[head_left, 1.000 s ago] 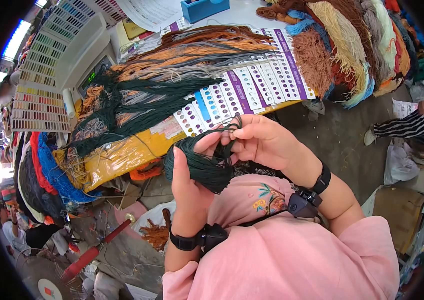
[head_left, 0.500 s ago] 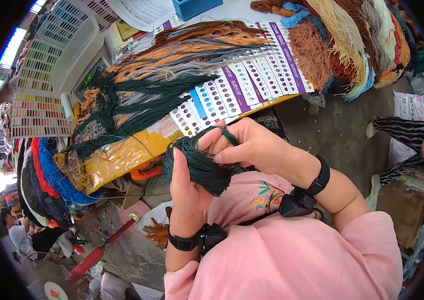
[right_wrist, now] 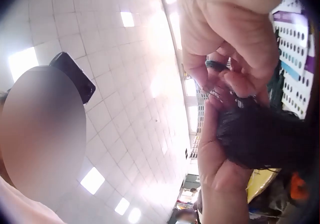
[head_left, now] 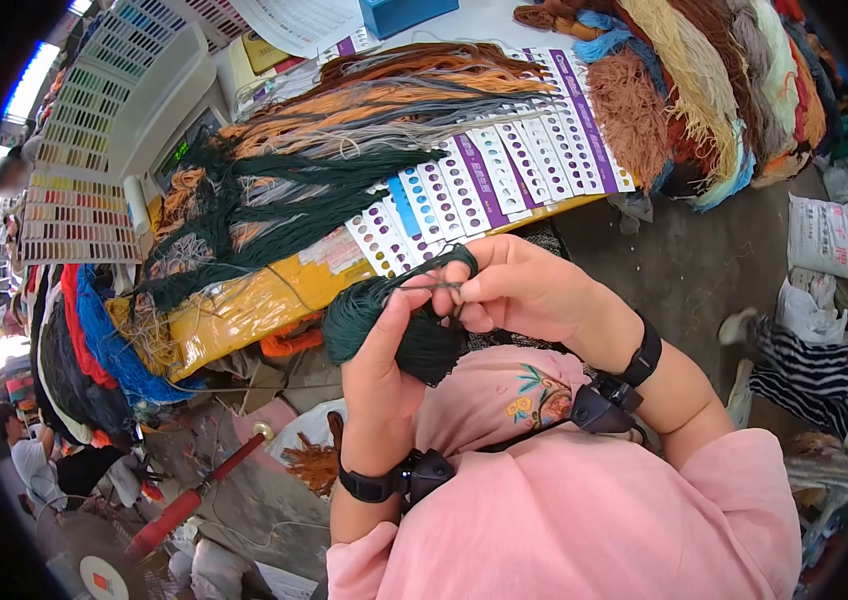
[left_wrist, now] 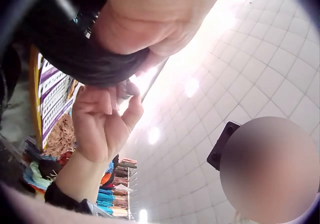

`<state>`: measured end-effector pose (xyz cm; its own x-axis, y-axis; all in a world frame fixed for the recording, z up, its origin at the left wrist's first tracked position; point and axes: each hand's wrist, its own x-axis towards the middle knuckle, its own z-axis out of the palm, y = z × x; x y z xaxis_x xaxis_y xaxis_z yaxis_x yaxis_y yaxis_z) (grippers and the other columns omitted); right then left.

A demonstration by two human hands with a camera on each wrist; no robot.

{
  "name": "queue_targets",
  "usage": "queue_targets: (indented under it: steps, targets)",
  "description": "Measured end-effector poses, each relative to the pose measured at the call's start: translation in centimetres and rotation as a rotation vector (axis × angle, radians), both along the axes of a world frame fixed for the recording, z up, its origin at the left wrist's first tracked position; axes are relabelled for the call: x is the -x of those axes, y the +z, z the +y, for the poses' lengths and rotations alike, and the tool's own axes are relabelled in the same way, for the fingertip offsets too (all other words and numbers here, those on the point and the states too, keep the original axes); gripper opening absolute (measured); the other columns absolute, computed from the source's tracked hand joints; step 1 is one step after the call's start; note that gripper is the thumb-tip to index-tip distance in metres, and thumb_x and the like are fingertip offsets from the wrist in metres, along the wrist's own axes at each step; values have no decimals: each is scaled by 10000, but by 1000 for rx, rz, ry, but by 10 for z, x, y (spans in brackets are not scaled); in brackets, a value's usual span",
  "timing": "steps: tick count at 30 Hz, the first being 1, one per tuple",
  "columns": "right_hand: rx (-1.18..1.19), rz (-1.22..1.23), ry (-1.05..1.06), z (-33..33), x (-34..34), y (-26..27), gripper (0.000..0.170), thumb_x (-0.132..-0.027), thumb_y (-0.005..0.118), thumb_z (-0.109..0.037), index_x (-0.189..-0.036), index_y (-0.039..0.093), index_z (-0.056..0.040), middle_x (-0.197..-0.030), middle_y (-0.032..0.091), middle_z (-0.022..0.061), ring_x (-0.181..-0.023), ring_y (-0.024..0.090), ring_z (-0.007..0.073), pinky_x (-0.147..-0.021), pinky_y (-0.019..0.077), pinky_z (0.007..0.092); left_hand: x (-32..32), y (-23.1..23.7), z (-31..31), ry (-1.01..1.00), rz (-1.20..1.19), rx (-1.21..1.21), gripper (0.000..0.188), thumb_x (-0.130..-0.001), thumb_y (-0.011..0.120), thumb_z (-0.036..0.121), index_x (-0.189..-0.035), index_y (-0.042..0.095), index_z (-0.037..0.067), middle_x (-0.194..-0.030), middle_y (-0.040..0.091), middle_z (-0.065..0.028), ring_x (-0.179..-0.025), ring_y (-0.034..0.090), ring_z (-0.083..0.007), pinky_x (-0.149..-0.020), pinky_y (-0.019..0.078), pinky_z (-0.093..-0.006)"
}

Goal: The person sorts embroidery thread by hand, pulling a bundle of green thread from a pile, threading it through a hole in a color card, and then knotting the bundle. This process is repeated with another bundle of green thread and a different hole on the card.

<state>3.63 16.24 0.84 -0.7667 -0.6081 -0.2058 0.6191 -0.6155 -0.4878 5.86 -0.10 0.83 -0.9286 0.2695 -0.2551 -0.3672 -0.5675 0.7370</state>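
A dark green skein of yarn [head_left: 352, 318] is bundled in my left hand [head_left: 381, 375], its thumb along the near side. My right hand [head_left: 534, 285] meets the left fingertips at the skein's upper right end. Its thumb and forefinger pinch a few dark green strands [head_left: 444, 285] there. A loop of the same yarn [right_wrist: 216, 65] passes round a finger in the right wrist view. From below, the left wrist view has the skein as a dark band [left_wrist: 95, 66] under the left palm, with the right hand [left_wrist: 97, 121] close against it.
Loose green hanks [head_left: 274, 215] and orange, brown and grey yarn [head_left: 374, 95] lie over punched colour cards [head_left: 489, 180] on the table. Thick hanks [head_left: 684, 90] hang at its right end. A fan [head_left: 94, 560] stands low at left. A person in striped trousers [head_left: 809, 365] is at right.
My right hand has worked at the skein's end: its fingers folded in over the yarn, then drew back to the strands at the left fingertips. The left hand stays round the skein.
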Motion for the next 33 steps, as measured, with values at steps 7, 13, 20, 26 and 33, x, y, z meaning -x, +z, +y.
queue_targets:
  steps: [7,13,20,26,33]
  targets:
    - [-113,-87,-37,-4,1,8,72,-761,538,-89,-817,550,-47,-635,506,-36,-457,345,-1,-392,216,145,0,6,6,7,-27,-207,570,-880,232,419,-1197,357,-38,-1119,478,-149,-1034,454,-214,-874,361,-351]
    - [-503,117,-24,-19,0,13,58,-719,594,-104,-701,597,-49,-573,490,-45,-435,349,4,-371,211,162,-1,13,12,-43,25,-64,596,-881,216,420,-1205,331,-66,-1114,471,-189,-989,484,-234,-862,370,-344]
    - [-478,94,-40,-16,1,14,80,-714,613,-116,-677,592,-49,-562,489,-31,-414,341,12,-367,206,162,2,8,5,-53,-26,-205,581,-879,240,402,-1201,331,-73,-1058,506,-168,-943,506,-219,-838,387,-335]
    - [-361,36,-39,-15,1,12,104,-729,595,-104,-777,580,-13,-548,471,-31,-412,317,7,-365,195,159,3,-2,3,34,-94,-51,392,-845,437,190,-1137,402,-68,-986,540,-120,-889,528,-180,-800,413,-309]
    - [-267,9,-3,-12,3,9,102,-738,563,-82,-799,570,-2,-527,427,-49,-404,291,4,-359,179,167,3,4,8,126,-138,-139,260,-816,484,97,-1022,492,-63,-894,564,-104,-798,543,-167,-732,446,-303]
